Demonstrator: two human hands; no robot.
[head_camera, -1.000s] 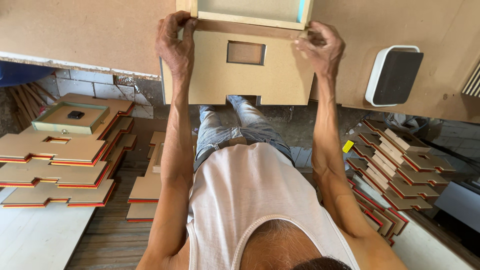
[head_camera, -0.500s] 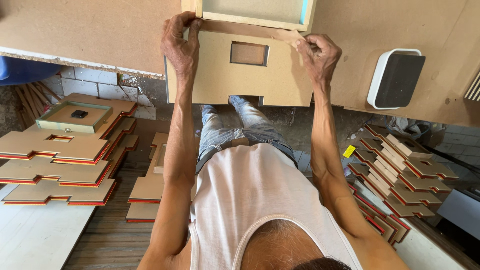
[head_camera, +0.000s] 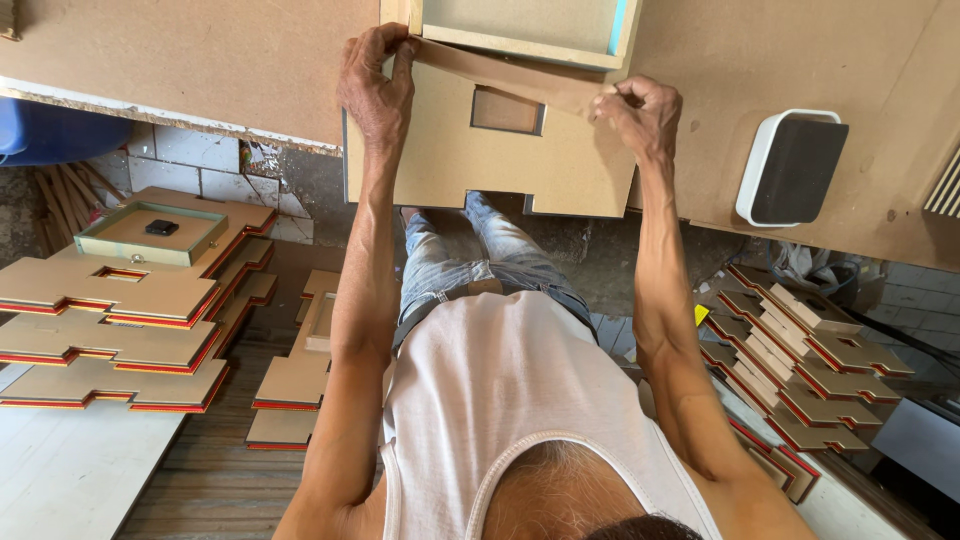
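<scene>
I am looking down over my own chest and legs at a workbench (head_camera: 200, 60). My left hand (head_camera: 378, 85) grips the upper left corner of a flat tan board panel (head_camera: 450, 160) with a rectangular window cut in it. My right hand (head_camera: 630, 115) pinches the panel's upper right edge. The panel overhangs the bench's near edge and slides under a shallow box frame (head_camera: 525, 28) with a light blue inner edge. The frame hides the panel's top edge.
A white tray holding a dark block (head_camera: 795, 168) sits on the bench to the right. Stacks of cut tan panels with red edges lie at left (head_camera: 110, 320), centre (head_camera: 300, 370) and right (head_camera: 800, 360). A green-rimmed frame (head_camera: 150, 232) tops the left stack. A blue tub (head_camera: 50, 130) sits under the bench.
Both hands have shifted slightly right and down in view with the panel; the panel's top edge now lies tilted under the box frame.
</scene>
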